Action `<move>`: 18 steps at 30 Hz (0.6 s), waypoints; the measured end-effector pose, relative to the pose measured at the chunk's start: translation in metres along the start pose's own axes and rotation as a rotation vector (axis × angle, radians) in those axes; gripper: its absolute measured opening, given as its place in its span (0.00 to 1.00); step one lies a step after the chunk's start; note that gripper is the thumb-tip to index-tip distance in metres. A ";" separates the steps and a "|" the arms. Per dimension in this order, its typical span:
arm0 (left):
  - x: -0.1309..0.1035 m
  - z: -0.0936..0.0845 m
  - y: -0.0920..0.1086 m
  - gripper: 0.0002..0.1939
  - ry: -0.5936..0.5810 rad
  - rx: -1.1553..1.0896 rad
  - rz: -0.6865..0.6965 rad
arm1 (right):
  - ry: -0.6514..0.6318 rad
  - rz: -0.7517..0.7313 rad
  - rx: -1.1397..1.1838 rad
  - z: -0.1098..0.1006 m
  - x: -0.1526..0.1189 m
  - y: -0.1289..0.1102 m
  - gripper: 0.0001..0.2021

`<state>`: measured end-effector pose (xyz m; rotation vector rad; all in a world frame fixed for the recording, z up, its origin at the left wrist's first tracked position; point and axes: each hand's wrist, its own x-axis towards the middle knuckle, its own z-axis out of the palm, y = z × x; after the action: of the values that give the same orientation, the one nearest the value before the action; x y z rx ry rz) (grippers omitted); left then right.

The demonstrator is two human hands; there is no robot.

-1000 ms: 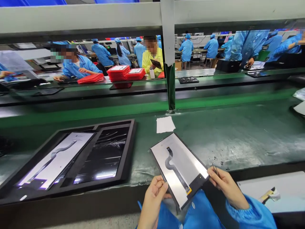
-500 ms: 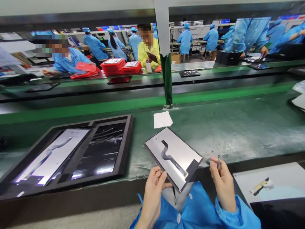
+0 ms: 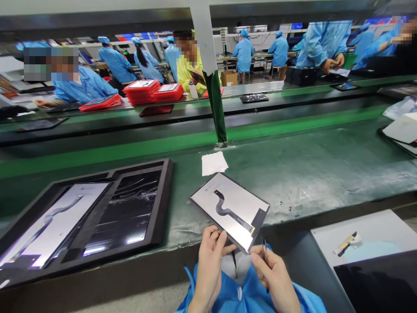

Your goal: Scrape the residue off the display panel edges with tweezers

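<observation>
Right hand (image 3: 272, 271) swung in from 3 o'clock of panel (image 3: 230, 210) to its near corner, fingers pinched on tweezers (image 3: 263, 246). Left hand (image 3: 210, 254) still clamps panel's near edge, tilted over bench edge. Tweezers now closing on flex cable (image 3: 228, 211) end.

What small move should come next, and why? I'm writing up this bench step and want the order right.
Probably bring the tweezers in the right hand up to the ribbon cable. The left hand grips the panel by its near edge, cable side up, and the tips sit just below its near corner, not touching.
</observation>
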<state>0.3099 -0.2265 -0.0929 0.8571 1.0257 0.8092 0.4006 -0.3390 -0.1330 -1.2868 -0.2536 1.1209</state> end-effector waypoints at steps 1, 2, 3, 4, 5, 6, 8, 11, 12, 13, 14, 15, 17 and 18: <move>0.000 0.001 0.000 0.29 0.006 -0.002 -0.005 | 0.013 0.013 0.038 0.002 0.000 0.000 0.28; 0.000 0.003 0.000 0.29 0.011 -0.004 -0.008 | 0.032 0.019 0.067 0.004 0.000 0.000 0.28; 0.000 0.004 0.000 0.29 0.015 -0.008 -0.011 | 0.049 0.023 0.087 0.006 0.000 -0.001 0.28; -0.001 0.006 0.000 0.29 0.016 -0.011 -0.012 | 0.065 0.024 0.101 0.008 -0.001 -0.002 0.29; -0.001 0.007 0.000 0.29 0.016 -0.014 -0.012 | 0.081 0.025 0.110 0.009 -0.001 -0.004 0.29; -0.001 0.009 0.000 0.28 0.011 -0.014 -0.012 | 0.097 0.028 0.115 0.010 -0.002 -0.006 0.30; -0.002 0.012 0.000 0.28 -0.023 -0.003 -0.020 | 0.139 0.022 0.116 0.012 -0.002 -0.008 0.31; -0.003 0.017 -0.002 0.29 -0.134 0.017 -0.062 | 0.161 0.002 0.110 0.014 -0.002 -0.011 0.31; -0.003 0.018 -0.003 0.30 -0.168 0.013 -0.074 | 0.160 -0.008 0.110 0.014 -0.002 -0.011 0.31; -0.003 0.019 -0.005 0.31 -0.191 0.005 -0.081 | 0.159 -0.017 0.113 0.015 -0.001 -0.011 0.30; -0.003 0.020 -0.006 0.32 -0.203 -0.005 -0.084 | 0.160 -0.024 0.117 0.015 -0.001 -0.011 0.30; -0.002 0.021 -0.008 0.34 -0.204 -0.014 -0.083 | 0.163 -0.029 0.122 0.015 -0.001 -0.011 0.30; -0.002 0.023 -0.010 0.36 -0.189 -0.019 -0.082 | 0.171 -0.036 0.128 0.016 0.000 -0.011 0.29; -0.002 0.023 -0.010 0.37 -0.184 -0.017 -0.082 | 0.177 -0.038 0.132 0.017 0.000 -0.010 0.30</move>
<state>0.3326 -0.2372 -0.0948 0.8524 0.8847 0.6563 0.3941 -0.3274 -0.1186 -1.2500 -0.0704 0.9687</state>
